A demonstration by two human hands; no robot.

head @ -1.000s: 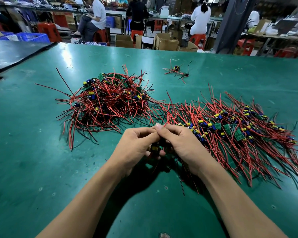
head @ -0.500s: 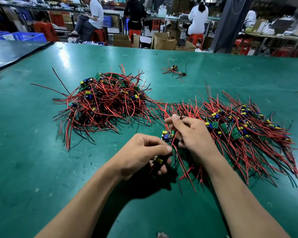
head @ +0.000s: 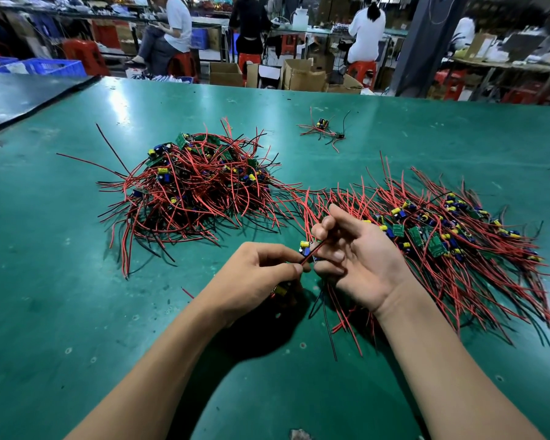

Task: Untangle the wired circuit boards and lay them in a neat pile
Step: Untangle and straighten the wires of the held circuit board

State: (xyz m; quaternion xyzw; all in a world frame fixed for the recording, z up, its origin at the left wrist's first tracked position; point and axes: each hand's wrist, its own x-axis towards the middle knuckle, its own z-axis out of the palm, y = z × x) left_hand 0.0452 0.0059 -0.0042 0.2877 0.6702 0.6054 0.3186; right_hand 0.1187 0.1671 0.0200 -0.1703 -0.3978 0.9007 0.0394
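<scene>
Left hand (head: 254,274) pinches red lead (head: 313,251) | right hand (head: 362,258) curls round wired circuit board (head: 305,246) | likely light, floppy, snag-prone: grip board edges | tangled heap (head: 197,192) at ten o'clock

A tangled heap of red-wired boards (head: 191,192) lies beside a fanned pile (head: 442,239).

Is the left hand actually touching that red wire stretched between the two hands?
Touching. The head view shows the left hand pinching the red wire at its lower end between thumb and fingertip.
</scene>
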